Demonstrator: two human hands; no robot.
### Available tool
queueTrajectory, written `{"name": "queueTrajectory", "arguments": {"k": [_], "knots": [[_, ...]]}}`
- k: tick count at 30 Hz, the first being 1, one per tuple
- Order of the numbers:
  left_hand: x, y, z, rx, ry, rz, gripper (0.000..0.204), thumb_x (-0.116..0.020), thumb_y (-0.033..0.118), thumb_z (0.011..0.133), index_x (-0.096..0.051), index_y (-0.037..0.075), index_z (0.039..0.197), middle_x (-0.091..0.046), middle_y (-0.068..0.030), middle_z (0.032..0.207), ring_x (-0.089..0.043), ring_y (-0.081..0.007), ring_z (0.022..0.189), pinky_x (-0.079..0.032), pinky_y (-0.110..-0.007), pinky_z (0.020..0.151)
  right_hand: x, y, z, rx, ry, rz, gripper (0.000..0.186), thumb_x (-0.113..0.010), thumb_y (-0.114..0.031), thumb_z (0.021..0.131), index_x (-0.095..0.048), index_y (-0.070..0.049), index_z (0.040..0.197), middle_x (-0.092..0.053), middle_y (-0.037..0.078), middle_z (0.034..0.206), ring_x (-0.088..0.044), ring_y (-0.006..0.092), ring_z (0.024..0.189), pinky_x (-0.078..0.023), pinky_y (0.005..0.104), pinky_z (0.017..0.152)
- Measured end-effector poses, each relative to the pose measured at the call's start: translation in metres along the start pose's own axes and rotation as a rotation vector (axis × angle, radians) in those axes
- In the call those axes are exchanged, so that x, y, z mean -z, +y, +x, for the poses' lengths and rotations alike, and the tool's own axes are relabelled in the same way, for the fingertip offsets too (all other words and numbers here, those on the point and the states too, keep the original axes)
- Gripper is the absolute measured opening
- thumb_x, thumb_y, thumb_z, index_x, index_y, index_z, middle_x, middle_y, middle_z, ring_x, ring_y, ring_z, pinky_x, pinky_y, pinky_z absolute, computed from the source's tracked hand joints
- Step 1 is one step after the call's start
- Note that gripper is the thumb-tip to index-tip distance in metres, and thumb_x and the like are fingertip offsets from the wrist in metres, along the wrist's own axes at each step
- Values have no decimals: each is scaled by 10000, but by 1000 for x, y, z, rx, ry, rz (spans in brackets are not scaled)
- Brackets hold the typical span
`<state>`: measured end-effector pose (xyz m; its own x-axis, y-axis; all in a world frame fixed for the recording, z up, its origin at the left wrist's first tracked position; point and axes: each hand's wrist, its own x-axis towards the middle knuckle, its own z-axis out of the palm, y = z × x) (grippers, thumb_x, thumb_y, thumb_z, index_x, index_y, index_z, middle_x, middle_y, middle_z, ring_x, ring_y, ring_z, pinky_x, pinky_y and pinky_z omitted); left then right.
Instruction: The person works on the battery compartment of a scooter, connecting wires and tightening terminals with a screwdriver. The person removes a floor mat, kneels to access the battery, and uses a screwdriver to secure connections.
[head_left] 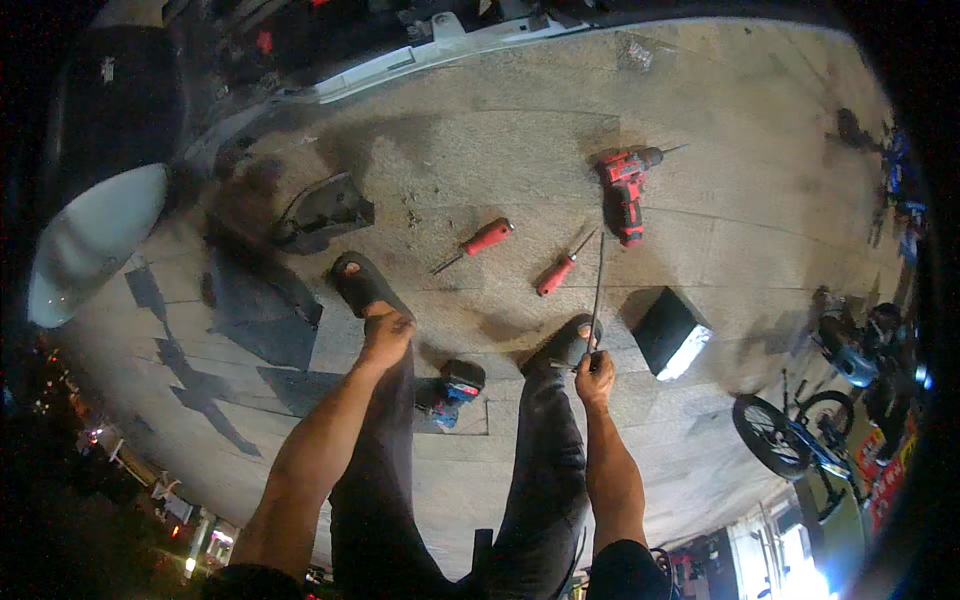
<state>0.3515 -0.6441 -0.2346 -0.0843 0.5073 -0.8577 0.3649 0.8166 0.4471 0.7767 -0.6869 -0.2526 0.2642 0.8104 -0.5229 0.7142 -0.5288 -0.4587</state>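
Right hand (596, 378) is gripping a thin dark rod (598, 290) near its lower end, fingers wrapped round it. Rod is pointing away from the body, far end showing just beside the smaller red-handled screwdriver (556, 276), near the red drill (627, 190). Left hand (388, 340) is hovering around the left sandal (352, 285); can't tell if it's holding anything. Step looks like handling the rod; next move probably calls for keeping its tip clear of those tools.

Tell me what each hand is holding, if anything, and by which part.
The right hand holds a thin dark rod near the end closest the person. Whether the left hand holds anything cannot be told.
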Motion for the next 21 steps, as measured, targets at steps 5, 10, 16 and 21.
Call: {"name": "queueTrajectory", "arguments": {"k": [5,10,16,21], "knots": [[-53,10,0,13,-58,246,307,-589,226,907,-646,-29,1066,-676,-123,976,-625,-213,895,-475,-331,807,-86,55,30,-44,105,-208,277,-643,-249,797,-574,-21,938,-587,243,891,-533,444,912,-418,534,773],[-106,51,-15,-64,11,201,285,-616,204,911,-636,-29,1072,-664,-87,936,-596,-177,835,-461,-308,764,-101,29,74,-300,-187,-324,322,-647,-295,808,-624,-43,1006,-664,223,994,-576,445,1009,-447,519,888],[-155,123,-42,104,-36,337,355,-605,218,899,-618,-8,1173,-666,-194,1089,-624,-251,996,-471,-358,853,-10,35,77,31,-210,198,299,-626,-257,823,-649,-55,1043,-664,189,1041,-619,392,965,-487,456,860],[-191,190,-96,48,-38,297,352,-637,220,894,-616,-5,1163,-646,-104,1023,-595,-187,902,-471,-320,774,163,49,16,249,-135,383,244,-648,-204,814,-640,-24,980,-652,202,935,-631,373,907,-504,434,794]]}}
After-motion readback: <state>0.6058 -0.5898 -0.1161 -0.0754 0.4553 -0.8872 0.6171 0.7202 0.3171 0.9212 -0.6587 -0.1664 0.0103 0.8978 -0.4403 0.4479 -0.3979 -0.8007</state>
